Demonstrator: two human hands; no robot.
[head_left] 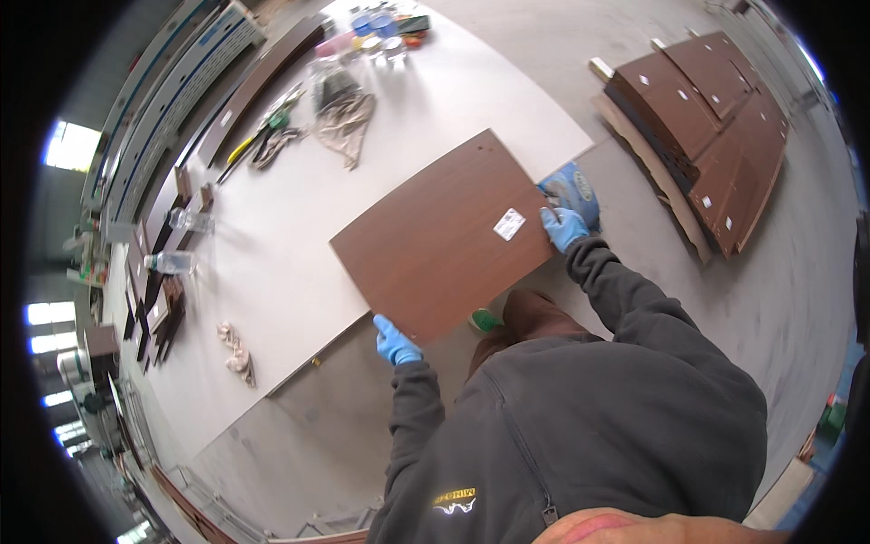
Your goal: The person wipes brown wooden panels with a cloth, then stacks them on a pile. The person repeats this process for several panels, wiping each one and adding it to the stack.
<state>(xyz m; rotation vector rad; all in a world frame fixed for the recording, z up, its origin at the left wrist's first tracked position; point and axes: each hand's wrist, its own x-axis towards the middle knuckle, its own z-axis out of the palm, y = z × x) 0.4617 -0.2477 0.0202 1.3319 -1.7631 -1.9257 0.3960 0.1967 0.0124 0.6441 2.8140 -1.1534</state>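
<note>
A flat brown wood-grain panel [435,245] with a white label near its right side is held out in front of me, partly over the edge of a white table [290,299]. My left hand [396,342], in a light blue glove, grips the panel's near left corner. At the panel's right edge my right hand [565,228], gloved the same way, is closed on it. The fingers of both hands are partly hidden by the panel. Just beyond my right hand a blue bag [575,192] is partly covered by the panel.
Stacked brown panels [716,127] stand to the right on the grey floor. On the table are several clear bottles [172,263], crumpled cloths [343,127], a twisted rag [237,352], dark strips [163,313] and a long brown board [245,91]. Long racks [172,100] line the far left.
</note>
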